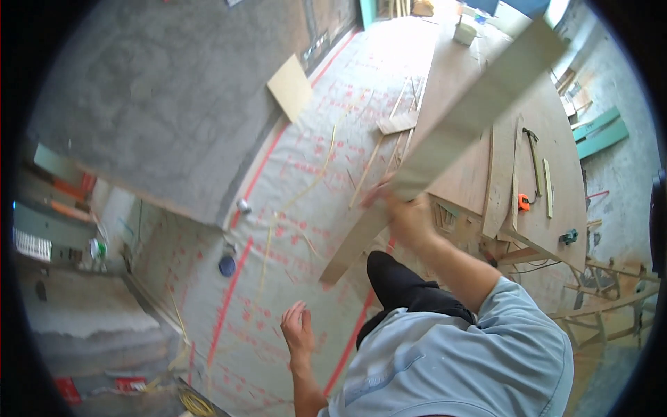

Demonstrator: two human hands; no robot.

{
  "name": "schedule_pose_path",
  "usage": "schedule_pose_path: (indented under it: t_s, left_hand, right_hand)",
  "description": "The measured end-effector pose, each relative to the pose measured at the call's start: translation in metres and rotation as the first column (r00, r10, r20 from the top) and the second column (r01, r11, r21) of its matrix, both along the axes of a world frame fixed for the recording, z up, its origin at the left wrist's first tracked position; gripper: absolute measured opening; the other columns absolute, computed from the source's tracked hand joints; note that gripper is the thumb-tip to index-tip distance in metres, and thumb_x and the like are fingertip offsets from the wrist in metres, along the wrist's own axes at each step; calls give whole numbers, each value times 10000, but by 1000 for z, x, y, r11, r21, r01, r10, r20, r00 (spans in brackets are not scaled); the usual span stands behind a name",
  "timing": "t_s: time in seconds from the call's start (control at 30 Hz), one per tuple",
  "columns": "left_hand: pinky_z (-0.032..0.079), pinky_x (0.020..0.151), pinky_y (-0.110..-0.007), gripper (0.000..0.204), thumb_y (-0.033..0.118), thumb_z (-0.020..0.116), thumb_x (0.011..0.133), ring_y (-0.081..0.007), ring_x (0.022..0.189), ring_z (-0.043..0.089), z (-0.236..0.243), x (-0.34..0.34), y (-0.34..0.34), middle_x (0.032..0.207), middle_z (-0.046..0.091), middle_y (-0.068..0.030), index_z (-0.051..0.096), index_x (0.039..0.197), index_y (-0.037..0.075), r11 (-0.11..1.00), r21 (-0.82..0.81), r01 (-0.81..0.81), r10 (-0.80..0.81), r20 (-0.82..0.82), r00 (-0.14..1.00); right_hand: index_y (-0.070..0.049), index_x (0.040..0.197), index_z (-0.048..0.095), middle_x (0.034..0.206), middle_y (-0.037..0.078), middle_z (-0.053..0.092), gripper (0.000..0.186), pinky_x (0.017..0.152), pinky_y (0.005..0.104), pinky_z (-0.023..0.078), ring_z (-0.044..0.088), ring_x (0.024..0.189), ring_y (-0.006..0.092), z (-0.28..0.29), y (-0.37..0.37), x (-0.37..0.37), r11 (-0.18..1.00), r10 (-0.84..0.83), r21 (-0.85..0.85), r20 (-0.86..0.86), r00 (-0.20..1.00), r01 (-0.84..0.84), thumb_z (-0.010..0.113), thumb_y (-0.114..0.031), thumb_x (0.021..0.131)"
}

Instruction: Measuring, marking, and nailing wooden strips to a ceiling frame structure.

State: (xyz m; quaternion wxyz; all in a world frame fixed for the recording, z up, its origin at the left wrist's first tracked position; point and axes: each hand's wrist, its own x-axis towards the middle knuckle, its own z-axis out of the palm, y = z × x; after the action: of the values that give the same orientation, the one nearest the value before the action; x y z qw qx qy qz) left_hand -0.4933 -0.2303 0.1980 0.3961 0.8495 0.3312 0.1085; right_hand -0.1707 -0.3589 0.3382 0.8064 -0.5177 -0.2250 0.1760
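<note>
My right hand (408, 217) is closed round a long, flat wooden board (479, 108), near its middle. The board is held up and slants from the lower left to the upper right, its far end over the workbench (455, 163). Fingertips show at the board's left edge; the rest of the grip is partly covered by the board. My left hand (297, 330) hangs over the covered floor, apart from the board. Its fingers are loosely bent and apart from the thumb, with nothing seen in them.
On the workbench lie a hammer (533, 163), an orange tape measure (523, 202), a narrow strip (548, 187) and a dark green tool (568, 237). Thin wood strips (368, 170) and a yellow cable (332, 149) lie on the floor sheeting. A pale panel (290, 89) leans against the grey wall.
</note>
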Motion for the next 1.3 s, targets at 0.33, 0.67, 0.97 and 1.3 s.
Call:
schedule_pose_path:
  t_s: [0.33, 0.67, 0.97, 1.3]
  left_hand:
    - [380, 1072, -491, 634, 193, 752, 828, -416, 1288, 484, 29, 229, 130, 1319, 579, -222, 491, 1369, -11, 964, 253, 76, -90, 41, 995]
    - [510, 829, -498, 394, 176, 613, 933, -455, 1026, 629, 38, 404, 356, 1074, 666, -248, 555, 1312, 86, 920, -22, 391, -386, -225, 895]
    - [505, 819, -346, 363, 282, 610, 979, -217, 918, 662, -4, 579, 513, 994, 699, -143, 614, 1267, 60, 717, -414, 560, -653, -121, 747]
    - [532, 797, -393, 460, 428, 446, 1047, -337, 949, 698, -7, 913, 633, 992, 705, -198, 620, 1223, 40, 497, -264, 827, -778, 286, 559]
  right_hand:
    - [-35, 1140, 544, 908, 36, 591, 293, 810, 334, 496, 587, 868, 157, -137, 223, 56, 993, 97, 112, -500, 860, -47, 643, -260, 981]
    - [-74, 1155, 479, 972, 42, 568, 381, 785, 342, 516, 605, 869, 164, -109, 332, 273, 998, 53, 60, -647, 761, -19, 736, -193, 900]
    - [-71, 1161, 468, 932, 64, 582, 265, 832, 435, 589, 650, 859, 215, -89, 407, 459, 954, -211, 54, -582, 786, 296, 631, -147, 967]
    - [-18, 1091, 510, 923, 74, 607, 361, 735, 359, 588, 652, 813, 192, -58, 549, 676, 904, -428, -148, -323, 844, 402, 773, -119, 866]
